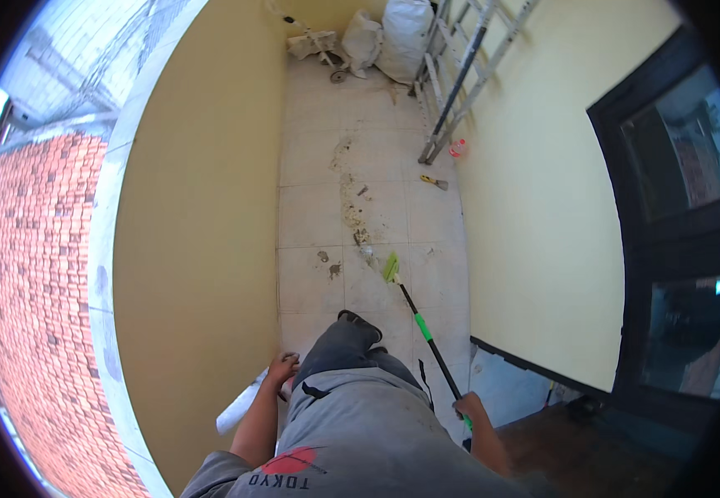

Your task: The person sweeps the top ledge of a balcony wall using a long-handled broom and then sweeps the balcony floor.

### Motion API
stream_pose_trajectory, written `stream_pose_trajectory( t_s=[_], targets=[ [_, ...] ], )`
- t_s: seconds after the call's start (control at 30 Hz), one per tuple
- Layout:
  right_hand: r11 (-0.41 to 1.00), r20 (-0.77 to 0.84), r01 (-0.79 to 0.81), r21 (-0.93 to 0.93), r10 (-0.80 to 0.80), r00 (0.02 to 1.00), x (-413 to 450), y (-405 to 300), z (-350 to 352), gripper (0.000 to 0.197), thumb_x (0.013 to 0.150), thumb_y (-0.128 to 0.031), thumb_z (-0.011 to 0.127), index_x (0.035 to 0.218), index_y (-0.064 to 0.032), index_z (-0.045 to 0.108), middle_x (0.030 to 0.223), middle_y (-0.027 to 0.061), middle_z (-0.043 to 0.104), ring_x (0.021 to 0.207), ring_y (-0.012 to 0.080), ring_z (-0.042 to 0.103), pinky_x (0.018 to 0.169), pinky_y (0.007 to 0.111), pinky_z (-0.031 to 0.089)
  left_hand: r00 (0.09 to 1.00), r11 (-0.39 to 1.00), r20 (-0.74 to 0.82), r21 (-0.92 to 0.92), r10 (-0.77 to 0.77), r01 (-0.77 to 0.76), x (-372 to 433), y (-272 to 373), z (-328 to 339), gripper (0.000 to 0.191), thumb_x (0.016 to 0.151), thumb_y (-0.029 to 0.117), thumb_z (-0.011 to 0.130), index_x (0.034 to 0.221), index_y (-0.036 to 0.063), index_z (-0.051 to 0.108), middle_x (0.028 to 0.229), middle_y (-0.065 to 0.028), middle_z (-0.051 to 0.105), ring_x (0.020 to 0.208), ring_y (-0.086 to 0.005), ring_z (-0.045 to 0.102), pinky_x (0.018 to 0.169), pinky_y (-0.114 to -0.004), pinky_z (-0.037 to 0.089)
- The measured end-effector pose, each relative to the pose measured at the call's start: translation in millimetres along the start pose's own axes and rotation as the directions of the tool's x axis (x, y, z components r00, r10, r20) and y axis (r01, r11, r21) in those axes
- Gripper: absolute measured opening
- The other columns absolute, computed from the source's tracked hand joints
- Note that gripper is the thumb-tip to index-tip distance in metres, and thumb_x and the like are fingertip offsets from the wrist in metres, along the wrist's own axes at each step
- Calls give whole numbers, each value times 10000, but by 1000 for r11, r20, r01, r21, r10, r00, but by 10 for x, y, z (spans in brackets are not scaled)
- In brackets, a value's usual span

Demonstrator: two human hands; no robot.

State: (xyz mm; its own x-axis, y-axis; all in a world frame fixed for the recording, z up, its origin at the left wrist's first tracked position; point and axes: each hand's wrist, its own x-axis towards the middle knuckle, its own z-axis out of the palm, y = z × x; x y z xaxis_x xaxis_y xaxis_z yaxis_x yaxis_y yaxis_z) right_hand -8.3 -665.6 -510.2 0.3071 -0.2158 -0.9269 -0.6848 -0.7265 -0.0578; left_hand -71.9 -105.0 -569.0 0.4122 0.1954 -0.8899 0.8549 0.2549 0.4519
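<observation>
My right hand grips the lower end of a black and green telescopic pole. The pole slants forward to a lime-green flat scrubber head, which is at the tiled floor beside a trail of crumbly debris. By my left thigh, near the low yellow wall, hangs my left hand with its fingers curled; whether it holds anything is unclear. A white object shows behind my left forearm, partly hidden by it. One dark shoe of mine is on the tiles.
A metal ladder leans at the right wall. Near its foot lie a red-tinted plastic bottle and a yellow-handled putty knife. White sacks and a wheeled trolley stand at the far end. A dark-framed glazed door is right.
</observation>
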Motion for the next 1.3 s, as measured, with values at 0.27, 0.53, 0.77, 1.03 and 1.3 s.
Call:
stream_pose_trajectory(
  t_s=[0.27, 0.53, 0.77, 1.03, 1.3],
  targets=[
    [994, -264, 74, 80, -50, 963, -1121, 3008, 2654, 365, 802, -359, 648, 767, 4, 644, 624, 150, 634, 579, 302, 644, 480, 423, 461, 997, 872, 70, 489, -11, -25, 227, 985, -47, 471, 869, 430, 575, 1096, 19, 617, 984, -133, 662, 850, -208, 641, 716, -320, 502],
    [866, -556, 253, -432, -476, 681, 60, 2562, 3577, 256, 692, -185, 701, 813, 31, 632, 655, 128, 649, 523, 243, 630, 520, 378, 515, 948, 392, 305, 887, -95, -246, 1141, 2126, -99, 551, 814, 487, 621, 1127, 34, 614, 906, -164, 675, 815, -248, 660, 763, -347, 509],
    [739, -59, -281, 612, 398, 916, 775, -1686, 2534, 218, 652, -79, 647, 784, 92, 616, 694, 225, 640, 588, 310, 661, 513, 409, 526, 930, 738, 366, 627, 5, -251, 1679, 3985, 230, 417, 896, 303, 582, 1189, 9, 556, 1001, -158, 658, 860, -227, 654, 793, -334, 499],
    [969, -26, -4, 247, 11, 1000, 911, -4278, 1837, 258, 616, -173, 710, 756, 38, 662, 821, 232, 665, 830, 357, 666, 718, 396, 537, 987, 445, 159, 885, -10, -138, 2441, 4991, -1102, 426, 904, 274, 573, 1235, 15, 504, 1058, -152, 625, 882, -233, 650, 739, -331, 508],
    [837, -83, 50, 545, -5, 997, 627, -6221, 1333, 190, 632, -101, 657, 699, 74, 623, 649, 169, 650, 593, 273, 664, 517, 391, 507, 952, 486, 279, 854, -127, -185, 2599, 4636, -1333, 486, 849, 474, 621, 1173, 113, 588, 1004, -100, 656, 873, -198, 645, 716, -328, 507]
  ],
)
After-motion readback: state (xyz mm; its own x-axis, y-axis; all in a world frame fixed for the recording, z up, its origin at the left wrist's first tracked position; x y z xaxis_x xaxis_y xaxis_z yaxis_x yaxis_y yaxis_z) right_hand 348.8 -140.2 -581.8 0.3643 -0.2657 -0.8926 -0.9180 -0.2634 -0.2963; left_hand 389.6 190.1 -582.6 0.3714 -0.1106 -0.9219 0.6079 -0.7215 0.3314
